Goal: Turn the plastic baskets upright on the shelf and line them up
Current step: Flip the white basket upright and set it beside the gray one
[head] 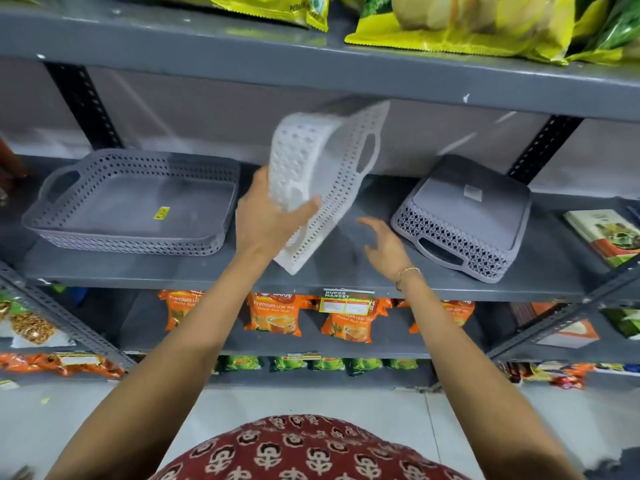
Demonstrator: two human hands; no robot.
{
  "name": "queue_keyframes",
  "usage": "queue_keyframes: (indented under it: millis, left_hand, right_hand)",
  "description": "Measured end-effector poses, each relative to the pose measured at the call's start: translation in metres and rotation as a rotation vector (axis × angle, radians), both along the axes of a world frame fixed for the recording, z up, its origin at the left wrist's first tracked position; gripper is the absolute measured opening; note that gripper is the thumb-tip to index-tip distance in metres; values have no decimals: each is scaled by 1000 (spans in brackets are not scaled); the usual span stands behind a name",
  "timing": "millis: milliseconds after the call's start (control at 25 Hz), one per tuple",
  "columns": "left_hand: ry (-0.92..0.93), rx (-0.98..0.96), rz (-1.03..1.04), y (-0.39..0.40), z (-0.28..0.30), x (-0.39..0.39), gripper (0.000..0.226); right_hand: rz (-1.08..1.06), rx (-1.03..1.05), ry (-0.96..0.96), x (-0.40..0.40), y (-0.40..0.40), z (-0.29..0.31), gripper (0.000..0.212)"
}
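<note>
Where the view begins, at its bottom edge, a red garment with a pale printed motif (298,452) covers the person's front, and two bare forearms reach up from it toward the grey metal shelf (311,275).

Right hand (384,242): fingers spread apart, palm turned toward the white basket, gripping nothing. It hovers over the shelf's front half, just right of centre. A thin metal bracelet (408,275) sits at the wrist.

Left hand (270,220): clamped on the white perforated plastic basket (325,181), with the thumb across the near end wall. This basket is tilted steeply on its side, its lower corner near the shelf's front edge and its upper end with the handle cut-out close under the shelf above. Whether the lower corner touches the shelf cannot be told; motion blur softens the outline.

Toward the shelf's left end, a grey perforated plastic basket (135,202) stands upright, open side up, with a small yellow sticker (162,213) on its floor.

Toward the shelf's right end, a second grey lattice-walled plastic basket (464,216) lies upside down, flat base up, turned at an angle to the shelf's front edge, a handle cut-out facing the front. A pale label is on its base. Both grey baskets stand apart from the white one.

At the shelf's far right edge lies a printed carton (602,233).

Below, orange packets marked "Premium Leaf Tea" (273,313) line the lower shelf. On the upper shelf lie yellow and green snack bags (460,26).
</note>
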State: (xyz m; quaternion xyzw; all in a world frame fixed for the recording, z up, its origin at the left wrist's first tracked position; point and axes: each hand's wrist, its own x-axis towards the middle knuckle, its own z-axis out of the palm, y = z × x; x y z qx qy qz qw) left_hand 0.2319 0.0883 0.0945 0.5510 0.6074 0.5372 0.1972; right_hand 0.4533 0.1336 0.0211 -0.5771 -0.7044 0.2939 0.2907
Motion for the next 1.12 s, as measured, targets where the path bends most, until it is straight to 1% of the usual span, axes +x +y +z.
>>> queue_keyframes:
  millis: [40, 80, 120, 160, 200, 280, 360, 480, 520, 600, 640, 680, 760, 800, 840, 920, 960, 1120]
  left_hand:
    - [-200, -31, -13, 2, 0, -5, 63]
    - [-397, -55, -27, 5, -2, -9, 57]
    - [-556, -83, -34, 8, -7, -14, 54]
    - [-658, -125, -36, 13, -13, -17, 52]
    - [-719, -172, -43, 18, -20, -21, 52]
    - [-756, -281, -73, 30, -32, -27, 56]
    - [-651, -392, -64, 42, -44, -30, 60]
    - [-417, -578, -5, 46, -50, -28, 67]
    - [-309, -583, -7, 45, -51, -25, 70]
    - [15, -472, -42, 43, -52, -15, 75]
    - [184, -404, -117, 42, -53, -6, 75]
    - [322, -378, -249, 40, -53, 5, 72]
    - [565, -443, -522, 36, -56, 32, 59]
    - [682, -478, -590, 33, -60, 44, 51]
    - [780, -487, -604, 33, -65, 52, 41]
    - [902, -464, -560, 35, -68, 57, 26]
    - [934, -457, -539, 38, -67, 53, 25]
    - [960, -490, -542, 49, -60, 17, 23]
  right_hand:
    - [107, 11, -156, 3, 4, -3, 65]
    - [185, 6, -287, 5, 10, -6, 71]
    - [232, -2, -398, 8, 15, -9, 69]
    - [247, 3, -474, 10, 21, -11, 62]
    - [236, 35, -506, 13, 26, -11, 50]
    - [204, 143, -502, 19, 35, -7, 28]
    - [204, 191, -537, 27, 44, 1, 19]
    - [217, 183, -609, 32, 52, 5, 12]
    - [224, 166, -630, 32, 53, 5, 13]
    - [230, 155, -641, 32, 52, 4, 13]
    - [227, 156, -640, 32, 52, 5, 13]
    - [223, 156, -644, 32, 52, 6, 13]
    - [221, 146, -664, 32, 53, 8, 13]
    - [221, 134, -675, 32, 53, 8, 13]
    - [219, 122, -686, 32, 53, 9, 13]
    - [210, 105, -707, 31, 53, 10, 14]
    - [209, 102, -717, 29, 53, 11, 16]
    - [210, 90, -737, 7, 46, 10, 20]
